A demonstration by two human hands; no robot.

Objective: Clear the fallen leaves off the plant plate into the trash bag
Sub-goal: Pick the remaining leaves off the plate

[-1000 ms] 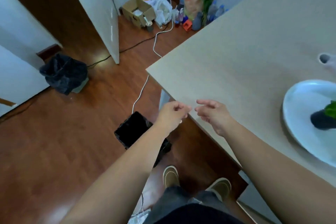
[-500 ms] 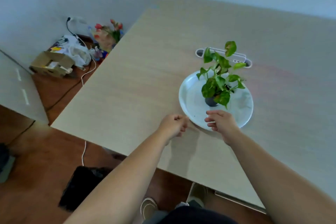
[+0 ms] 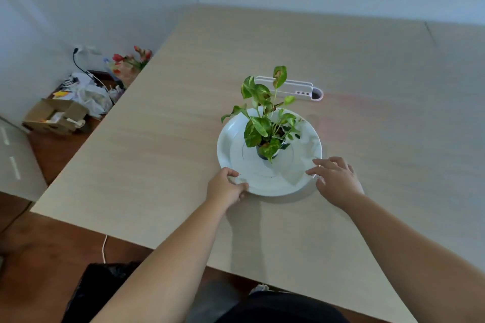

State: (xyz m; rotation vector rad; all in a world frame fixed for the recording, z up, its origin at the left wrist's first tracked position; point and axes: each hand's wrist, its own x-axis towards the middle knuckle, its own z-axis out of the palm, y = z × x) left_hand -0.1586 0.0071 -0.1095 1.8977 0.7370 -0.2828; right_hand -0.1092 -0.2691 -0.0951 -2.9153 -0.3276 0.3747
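A white round plate lies on the light wooden table with a small dark pot of a green leafy plant standing on it. My left hand grips the plate's near-left rim with curled fingers. At the near-right rim is my right hand, fingers spread and nearly straight, its fingertips at the rim. A black trash bag stands open on the floor below the table's near edge. No fallen leaves show plainly on the plate.
A white and pink desk organiser lies behind the plate. On the floor at the left are a cardboard box, white bags, cables and red flowers. A white door stands at the far left.
My view swung from the floor and trash bag up to the table. Both hands moved forward to the plate; the left now grips its rim and the right has spread at the other side.
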